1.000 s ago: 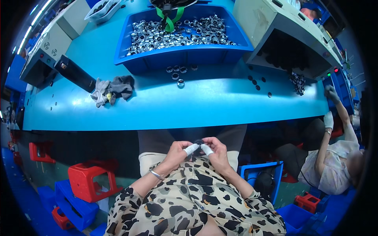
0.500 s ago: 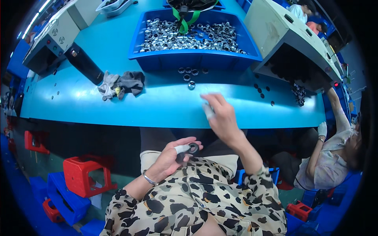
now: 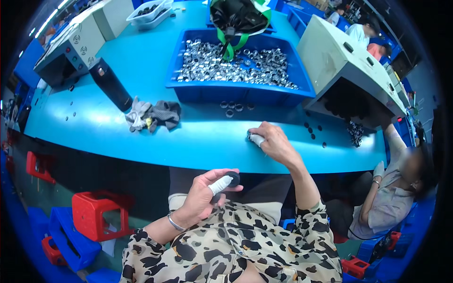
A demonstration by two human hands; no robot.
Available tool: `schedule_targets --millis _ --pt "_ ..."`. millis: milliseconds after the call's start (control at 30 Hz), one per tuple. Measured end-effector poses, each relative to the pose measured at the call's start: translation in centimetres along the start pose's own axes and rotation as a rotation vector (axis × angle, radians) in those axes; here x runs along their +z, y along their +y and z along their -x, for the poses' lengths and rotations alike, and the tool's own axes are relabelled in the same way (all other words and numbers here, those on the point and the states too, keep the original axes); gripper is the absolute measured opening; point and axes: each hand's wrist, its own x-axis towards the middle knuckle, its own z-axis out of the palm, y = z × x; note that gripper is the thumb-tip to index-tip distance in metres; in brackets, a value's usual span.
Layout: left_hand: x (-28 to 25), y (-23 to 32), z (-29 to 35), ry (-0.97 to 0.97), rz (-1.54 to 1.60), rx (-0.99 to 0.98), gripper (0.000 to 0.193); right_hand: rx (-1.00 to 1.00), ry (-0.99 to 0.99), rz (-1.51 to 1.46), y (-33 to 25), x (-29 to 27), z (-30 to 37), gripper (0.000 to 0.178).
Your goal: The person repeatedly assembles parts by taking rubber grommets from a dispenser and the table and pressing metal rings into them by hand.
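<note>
A long turquoise table (image 3: 141,137) is stretching across the view, carrying a blue bin (image 3: 236,92) of small metal rings (image 3: 226,66); the right hand (image 3: 273,141) is resting at the table's near edge, its taped fingers curled, pressing on something too small to tell; the left hand (image 3: 203,198) is hovering over the lap, pinching a black disc (image 3: 232,178) between thumb and taped forefinger; crumpled gloves (image 3: 153,115) are lying beside a dark bottle (image 3: 111,85).

Landmark = bin (image 3: 236,92) of metal rings, on table (image 3: 141,141). Loose rings (image 3: 231,106) just in front of bin. Rag pile (image 3: 153,115) to its left-front, bottle (image 3: 111,85) further left. Machine box (image 3: 349,70) to its right. Bag (image 3: 238,16) behind, overhanging bin.
</note>
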Motion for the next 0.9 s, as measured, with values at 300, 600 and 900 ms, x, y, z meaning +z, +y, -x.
schedule_targets --millis 300,600,900 --pt "0.6 1.5 -5.6 0.003 0.028 0.090 0.028 0.043 0.125 -0.042 1.0 -0.1 0.7 0.035" --pt "1.1 1.5 -7.5 0.041 0.150 0.036 0.024 -0.069 0.282 0.073 2.0 1.7 -0.9 0.022" --pt "1.3 1.1 -8.6 0.007 0.100 0.013 0.021 -0.205 0.182 -0.369 -2.9 -1.0 2.6 0.030"
